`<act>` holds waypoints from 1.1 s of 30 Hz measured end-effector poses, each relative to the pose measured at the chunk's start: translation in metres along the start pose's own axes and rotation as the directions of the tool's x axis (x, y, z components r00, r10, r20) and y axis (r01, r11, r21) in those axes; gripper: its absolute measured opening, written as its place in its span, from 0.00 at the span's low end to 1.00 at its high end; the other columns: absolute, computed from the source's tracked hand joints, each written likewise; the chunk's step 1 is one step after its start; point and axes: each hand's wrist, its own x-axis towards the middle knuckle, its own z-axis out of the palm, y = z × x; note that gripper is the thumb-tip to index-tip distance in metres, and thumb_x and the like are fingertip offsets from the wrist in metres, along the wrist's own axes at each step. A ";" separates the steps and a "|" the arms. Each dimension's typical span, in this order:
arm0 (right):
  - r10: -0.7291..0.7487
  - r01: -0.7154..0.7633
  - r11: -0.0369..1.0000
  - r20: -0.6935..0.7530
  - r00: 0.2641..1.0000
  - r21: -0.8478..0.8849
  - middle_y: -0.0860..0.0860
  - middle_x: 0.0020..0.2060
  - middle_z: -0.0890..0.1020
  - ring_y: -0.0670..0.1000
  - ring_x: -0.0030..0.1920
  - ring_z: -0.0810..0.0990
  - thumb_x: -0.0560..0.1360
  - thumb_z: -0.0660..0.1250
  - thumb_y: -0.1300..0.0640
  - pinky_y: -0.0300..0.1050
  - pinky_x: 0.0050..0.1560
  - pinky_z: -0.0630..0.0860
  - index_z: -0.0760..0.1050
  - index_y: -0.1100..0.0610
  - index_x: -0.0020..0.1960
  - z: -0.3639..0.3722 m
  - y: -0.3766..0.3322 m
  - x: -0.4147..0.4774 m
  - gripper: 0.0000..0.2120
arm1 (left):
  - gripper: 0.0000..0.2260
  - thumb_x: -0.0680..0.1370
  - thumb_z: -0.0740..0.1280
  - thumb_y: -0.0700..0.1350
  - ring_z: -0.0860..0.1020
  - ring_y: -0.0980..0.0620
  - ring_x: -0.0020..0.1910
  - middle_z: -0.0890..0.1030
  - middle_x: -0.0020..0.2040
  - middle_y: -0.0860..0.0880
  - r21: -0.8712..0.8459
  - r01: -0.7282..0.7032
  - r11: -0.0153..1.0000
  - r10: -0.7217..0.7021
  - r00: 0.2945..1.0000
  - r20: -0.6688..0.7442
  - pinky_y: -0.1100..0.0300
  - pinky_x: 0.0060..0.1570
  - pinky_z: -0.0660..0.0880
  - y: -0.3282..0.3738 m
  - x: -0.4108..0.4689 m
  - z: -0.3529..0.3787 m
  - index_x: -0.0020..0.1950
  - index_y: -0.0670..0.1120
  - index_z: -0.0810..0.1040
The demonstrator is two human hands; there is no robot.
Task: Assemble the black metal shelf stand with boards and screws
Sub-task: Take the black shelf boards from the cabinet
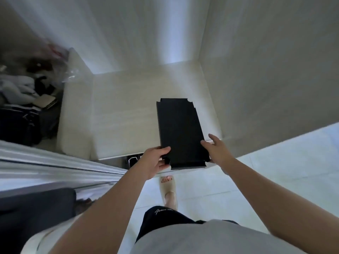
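1. flat black rectangular board with notched corners (180, 129) runs lengthwise straight away from the person, near end overhanging the front edge of the white bench (124, 116)
2. left grip (156, 160) curls round the near-left corner, holding it; right grip (218, 151) lies straight-fingered against the right edge, not clasping
3. bench sits in a corner of pale walls (256, 52), white tiled floor (275, 171) below
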 end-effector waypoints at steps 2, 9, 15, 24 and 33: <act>0.008 -0.009 0.999 0.032 0.999 0.033 0.54 0.63 0.78 0.58 0.61 0.79 0.82 0.64 0.51 0.53 0.55 0.80 0.60 0.49 0.79 -0.010 0.019 -0.019 0.28 | 0.09 0.78 0.71 0.43 0.84 0.50 0.38 0.85 0.49 0.47 -0.025 -0.026 0.999 0.026 1.000 -0.006 0.54 0.42 0.80 -0.031 -0.023 0.003 0.58 0.45 0.81; -0.017 0.023 0.999 0.207 0.978 -0.025 0.52 0.56 0.82 0.54 0.51 0.83 0.82 0.65 0.52 0.42 0.40 0.79 0.70 0.48 0.73 -0.052 0.114 -0.094 0.20 | 0.11 0.78 0.71 0.42 0.86 0.48 0.46 0.86 0.50 0.47 -0.111 -0.090 0.990 0.088 0.996 -0.025 0.54 0.47 0.81 -0.152 -0.106 0.031 0.60 0.45 0.82; -0.004 -0.014 0.998 0.276 0.961 0.063 0.48 0.52 0.86 0.50 0.47 0.85 0.81 0.67 0.55 0.39 0.39 0.81 0.77 0.43 0.63 -0.066 0.188 -0.156 0.13 | 0.10 0.78 0.71 0.43 0.85 0.47 0.48 0.86 0.51 0.48 -0.105 -0.038 0.994 0.032 0.998 -0.058 0.53 0.49 0.81 -0.233 -0.164 0.036 0.60 0.45 0.83; 0.026 -0.043 0.997 0.252 0.967 0.065 0.45 0.41 0.87 0.46 0.40 0.86 0.82 0.66 0.55 0.39 0.38 0.81 0.77 0.36 0.52 -0.046 0.278 -0.221 0.11 | 0.14 0.80 0.69 0.43 0.84 0.46 0.54 0.84 0.58 0.51 0.027 -0.033 0.999 0.035 0.997 -0.067 0.53 0.53 0.81 -0.319 -0.210 0.015 0.66 0.51 0.78; 0.141 -0.150 0.982 0.087 0.986 0.112 0.44 0.37 0.87 0.43 0.38 0.86 0.82 0.65 0.52 0.41 0.38 0.82 0.75 0.31 0.46 -0.024 0.422 -0.273 0.14 | 0.14 0.82 0.67 0.44 0.84 0.46 0.55 0.82 0.61 0.50 0.186 0.098 0.978 -0.108 0.993 0.044 0.54 0.53 0.80 -0.436 -0.212 -0.005 0.67 0.54 0.77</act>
